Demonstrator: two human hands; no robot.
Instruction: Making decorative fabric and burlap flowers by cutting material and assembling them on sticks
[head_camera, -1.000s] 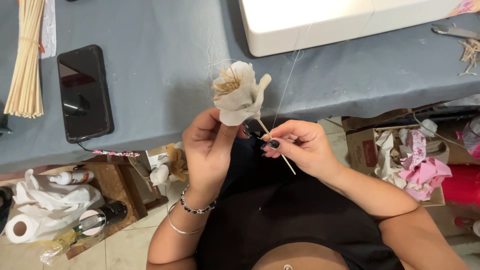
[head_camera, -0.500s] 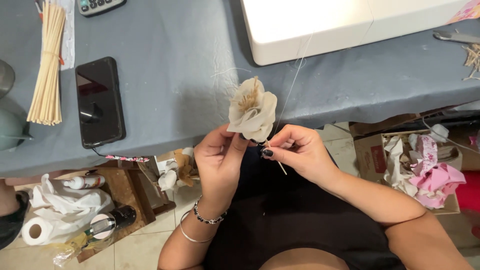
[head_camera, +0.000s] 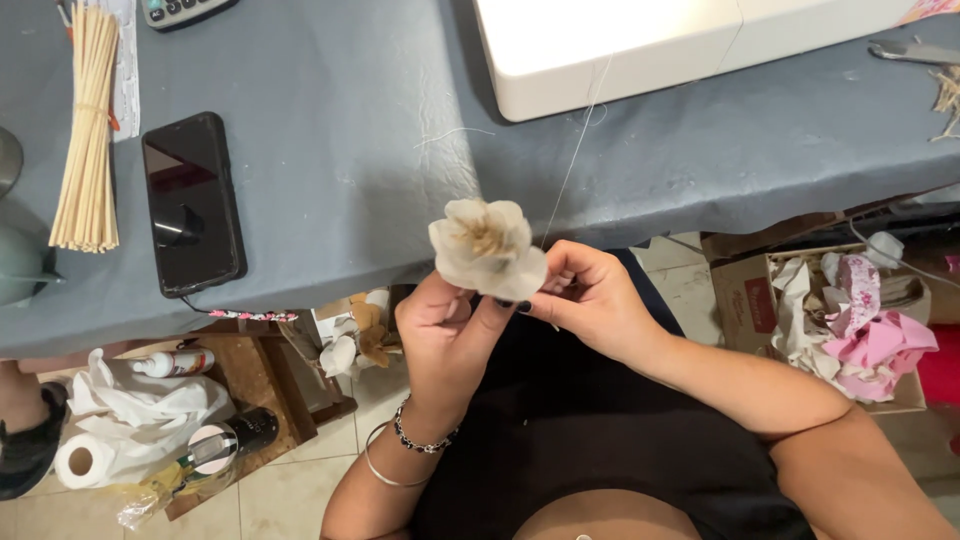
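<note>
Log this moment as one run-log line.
left hand: holds cream fabric flower from below | right hand: pinches at flower base, thread running up to white machine | phone on grey tablecloth

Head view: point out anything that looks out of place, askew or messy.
A loose thread lies curled on the grey tablecloth. Under the table, crumpled white bags and a paper roll sit in a heap on the floor. The cardboard box at right overflows with fabric scraps. The cloth flower looks intact.
</note>
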